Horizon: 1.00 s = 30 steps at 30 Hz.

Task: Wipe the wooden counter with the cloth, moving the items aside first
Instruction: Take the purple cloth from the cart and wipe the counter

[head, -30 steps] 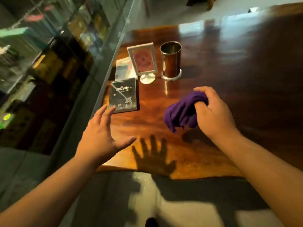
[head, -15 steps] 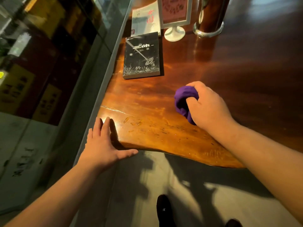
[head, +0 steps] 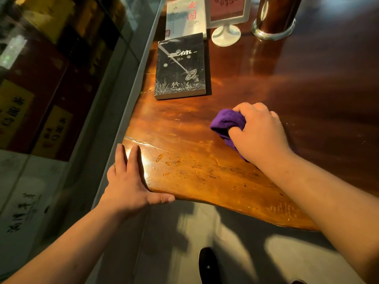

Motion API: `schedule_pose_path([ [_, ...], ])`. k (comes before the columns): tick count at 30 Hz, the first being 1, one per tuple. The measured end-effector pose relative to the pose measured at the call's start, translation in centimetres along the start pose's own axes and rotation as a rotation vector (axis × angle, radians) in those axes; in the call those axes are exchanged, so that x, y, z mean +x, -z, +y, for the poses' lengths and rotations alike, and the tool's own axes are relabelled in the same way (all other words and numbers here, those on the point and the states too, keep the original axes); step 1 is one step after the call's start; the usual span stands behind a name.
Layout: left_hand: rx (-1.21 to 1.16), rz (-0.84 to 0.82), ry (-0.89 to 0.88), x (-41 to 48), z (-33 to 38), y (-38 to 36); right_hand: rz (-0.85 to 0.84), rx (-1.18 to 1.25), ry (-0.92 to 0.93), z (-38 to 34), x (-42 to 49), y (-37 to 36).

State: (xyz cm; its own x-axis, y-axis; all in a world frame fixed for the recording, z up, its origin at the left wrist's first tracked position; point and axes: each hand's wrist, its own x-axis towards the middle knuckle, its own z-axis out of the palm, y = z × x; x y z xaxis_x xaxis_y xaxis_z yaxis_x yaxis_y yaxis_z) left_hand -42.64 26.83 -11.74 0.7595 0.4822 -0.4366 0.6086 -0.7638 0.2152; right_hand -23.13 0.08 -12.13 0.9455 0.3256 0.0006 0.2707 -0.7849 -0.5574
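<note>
My right hand (head: 259, 132) is closed around a bunched purple cloth (head: 226, 123) and presses it onto the glossy wooden counter (head: 205, 177). My left hand (head: 128, 181) lies flat with fingers spread on the counter's near left corner, the thumb along the front edge. A black paperback book (head: 180, 67) lies flat on the counter beyond the cloth. Behind it are a white booklet (head: 185, 17), a white-framed sign stand (head: 225, 27) and a shiny metal cup (head: 274, 17), all cut off by the top of the view.
A glass wall (head: 82, 68) runs along the counter's left side. Grey floor (head: 164, 242) lies below the curved front edge, with a dark shoe (head: 208, 265) on it. Small wet marks dot the wood near my left hand.
My left hand came down from the air onto the counter's near corner. My right hand brought the cloth down onto the wood. The view tilted downward and nearer.
</note>
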Motion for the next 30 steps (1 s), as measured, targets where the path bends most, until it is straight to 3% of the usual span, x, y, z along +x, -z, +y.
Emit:
schedule_pose_path([
  [6,-0.007,-0.007,-0.005,0.2,-0.1,0.1,-0.097,0.048,0.078,-6.3,0.6,-3.8],
  [11,0.041,-0.065,-0.027,0.4,-0.1,0.4,-0.300,0.113,0.348,-12.5,-3.1,-6.5],
  [14,0.050,-0.077,-0.011,0.6,0.0,0.4,-0.410,0.138,0.476,-9.9,-6.8,-5.3],
  [16,0.000,-0.050,0.020,0.4,0.1,0.4,-0.424,0.129,0.458,-6.5,-7.1,-4.0],
  [19,-0.006,-0.031,0.016,0.3,0.0,0.3,-0.290,0.076,0.344,-4.5,-4.1,-3.7],
  [22,-0.006,-0.037,0.016,0.2,0.0,0.4,-0.220,0.059,0.308,-8.9,-2.3,-5.7],
  [25,0.021,-0.051,-0.001,0.5,0.0,0.2,-0.299,0.083,0.458,-12.0,-5.5,-7.3],
  [27,0.022,-0.052,0.016,0.5,0.1,0.2,-0.364,0.126,0.549,-10.5,-7.9,-6.5],
  [30,-0.010,-0.058,0.023,0.4,0.1,0.4,-0.412,0.091,0.516,-6.1,-7.2,-4.2],
])
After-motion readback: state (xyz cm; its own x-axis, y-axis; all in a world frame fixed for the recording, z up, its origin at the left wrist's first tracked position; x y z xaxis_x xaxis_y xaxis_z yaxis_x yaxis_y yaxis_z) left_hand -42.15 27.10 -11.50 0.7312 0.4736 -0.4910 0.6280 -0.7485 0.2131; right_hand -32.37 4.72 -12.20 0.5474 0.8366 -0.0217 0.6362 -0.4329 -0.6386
